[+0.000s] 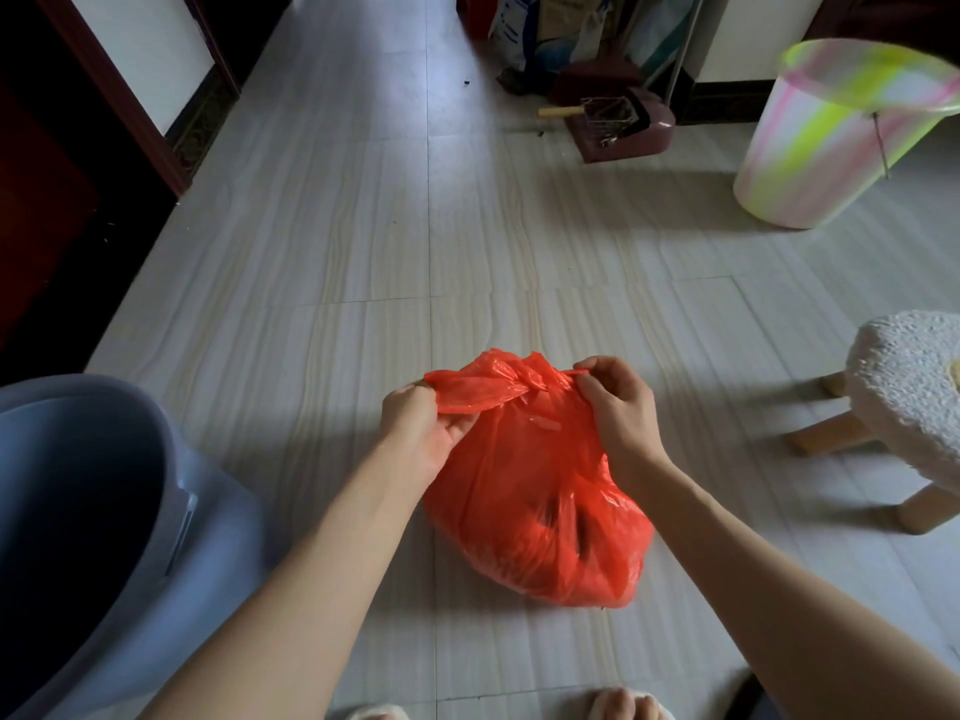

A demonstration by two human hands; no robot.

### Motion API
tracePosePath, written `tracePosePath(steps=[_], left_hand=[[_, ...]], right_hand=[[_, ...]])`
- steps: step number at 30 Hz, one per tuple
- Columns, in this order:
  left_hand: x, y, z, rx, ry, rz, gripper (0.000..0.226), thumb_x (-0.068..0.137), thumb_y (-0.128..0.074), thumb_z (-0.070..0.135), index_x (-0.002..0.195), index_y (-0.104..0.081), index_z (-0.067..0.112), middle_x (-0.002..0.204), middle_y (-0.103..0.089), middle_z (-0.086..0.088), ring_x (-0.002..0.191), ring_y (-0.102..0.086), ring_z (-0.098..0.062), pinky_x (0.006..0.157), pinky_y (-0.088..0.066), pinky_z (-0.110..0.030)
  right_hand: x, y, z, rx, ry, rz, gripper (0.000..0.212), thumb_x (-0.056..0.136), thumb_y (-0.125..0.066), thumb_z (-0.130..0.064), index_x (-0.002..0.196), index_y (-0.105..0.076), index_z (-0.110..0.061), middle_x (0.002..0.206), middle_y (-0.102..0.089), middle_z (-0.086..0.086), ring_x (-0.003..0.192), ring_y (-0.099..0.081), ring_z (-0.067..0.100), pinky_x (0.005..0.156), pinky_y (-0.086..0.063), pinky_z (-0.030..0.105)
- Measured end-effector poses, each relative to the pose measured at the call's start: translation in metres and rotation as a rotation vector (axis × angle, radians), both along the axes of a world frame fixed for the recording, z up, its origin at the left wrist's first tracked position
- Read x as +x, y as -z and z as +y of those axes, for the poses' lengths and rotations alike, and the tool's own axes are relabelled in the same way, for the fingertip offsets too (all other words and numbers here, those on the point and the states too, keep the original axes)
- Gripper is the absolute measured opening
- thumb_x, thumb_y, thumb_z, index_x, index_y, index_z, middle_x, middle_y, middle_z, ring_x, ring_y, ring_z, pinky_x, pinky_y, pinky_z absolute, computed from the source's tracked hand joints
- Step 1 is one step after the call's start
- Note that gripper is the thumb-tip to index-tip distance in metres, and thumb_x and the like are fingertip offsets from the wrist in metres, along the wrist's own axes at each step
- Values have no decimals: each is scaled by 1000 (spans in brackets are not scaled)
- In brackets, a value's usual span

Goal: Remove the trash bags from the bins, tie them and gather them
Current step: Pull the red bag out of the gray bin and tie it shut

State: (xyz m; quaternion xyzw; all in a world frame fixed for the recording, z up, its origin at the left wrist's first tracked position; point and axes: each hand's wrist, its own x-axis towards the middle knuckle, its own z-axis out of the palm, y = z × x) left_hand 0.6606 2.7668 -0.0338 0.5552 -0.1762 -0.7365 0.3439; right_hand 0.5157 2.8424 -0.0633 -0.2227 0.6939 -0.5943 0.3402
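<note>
A full red trash bag (540, 511) sits on the pale tiled floor in front of me. Its top is gathered into a twisted knot between my hands. My left hand (423, 428) grips the loose flap of the bag on the left of the knot. My right hand (618, 402) pinches the other end of the bag's top on the right. A blue-grey bin (171, 459) stands at my lower left, dark inside, with no bag visible in it. A pink and yellow-green striped bin (831, 132) stands at the far right.
A fluffy white stool with wooden legs (904, 392) stands to the right of the bag. A maroon dustpan (618, 122), a broom handle and sacks are piled against the far wall. A dark doorway lies on the left. My slippered toes (628, 706) show at the bottom edge.
</note>
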Motion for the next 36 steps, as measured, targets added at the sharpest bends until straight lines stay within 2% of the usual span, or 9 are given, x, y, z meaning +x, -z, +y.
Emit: tracePosePath(steps=[3, 8, 13, 18, 22, 24, 29, 32, 36], left_hand=[[-3, 1, -1, 93, -134, 163, 31, 87, -22, -11, 74, -45, 5, 80, -54, -15, 62, -51, -21, 40, -43, -15], [3, 0, 4, 21, 0, 133, 31, 87, -25, -5, 68, -46, 8, 68, -61, -16, 47, -63, -21, 35, -44, -17], [16, 12, -6, -64, 353, -117, 24, 87, -39, 12, 71, -57, 13, 95, -57, -15, 84, -53, -24, 37, -40, -16], [26, 3, -7, -231, 624, -210, 31, 89, -40, 23, 68, -61, 12, 46, -47, 4, 42, -41, -7, 52, -31, -24], [29, -6, -4, -369, 812, -295, 39, 87, -52, 47, 70, -65, 15, 59, -58, -3, 48, -49, -9, 55, -38, -21], [29, -5, -5, -458, 895, -401, 28, 84, -63, 39, 75, -60, 13, 43, -49, 9, 37, -41, -2, 51, -35, -19], [33, 1, -9, -628, 1116, -598, 16, 84, -66, 28, 78, -65, 13, 64, -51, 1, 56, -44, -11, 57, -37, -25], [32, 3, -5, -596, 1039, -472, 16, 93, -54, 22, 78, -60, 17, 55, -42, 8, 44, -36, -3, 48, -29, -18], [30, 16, -7, -483, 826, -391, 23, 95, -49, 22, 97, -61, 2, 55, -40, 5, 38, -36, -2, 40, -29, -16]], right_hand=[[1, 1, -3, 13, 13, 57, 22, 86, -51, -2, 74, -56, -20, 69, -56, -5, 61, -51, 1, 64, -42, 18], [-2, 5, 0, 50, 3, 106, 24, 87, -50, -2, 73, -55, -21, 75, -59, 0, 72, -54, 11, 76, -45, 31], [-8, 8, 2, 92, 3, 129, 27, 86, -48, -1, 73, -54, -23, 89, -66, 12, 84, -59, 19, 85, -47, 37], [-7, 7, 0, 89, -40, 63, 26, 88, -45, 0, 72, -54, -19, 76, -61, 2, 69, -53, 11, 72, -46, 31], [-5, 4, -3, 83, -49, 44, 25, 87, -45, -2, 71, -54, -18, 74, -58, 0, 68, -52, 11, 66, -44, 24], [-7, 3, -2, 97, -62, 43, 23, 88, -44, -3, 72, -54, -17, 75, -59, 1, 68, -53, 11, 65, -45, 25], [-5, -2, -4, 166, -171, -58, 25, 91, -43, -10, 69, -50, -19, 66, -50, 1, 59, -47, 13, 56, -41, 28], [-1, -4, -5, 154, -212, -32, 26, 89, -45, -5, 69, -52, -19, 71, -55, 4, 62, -50, 14, 57, -43, 26], [3, -3, 0, 122, -273, 72, 35, 87, -44, 2, 82, -58, -29, 81, -59, 15, 66, -49, 24, 60, -41, 30]])
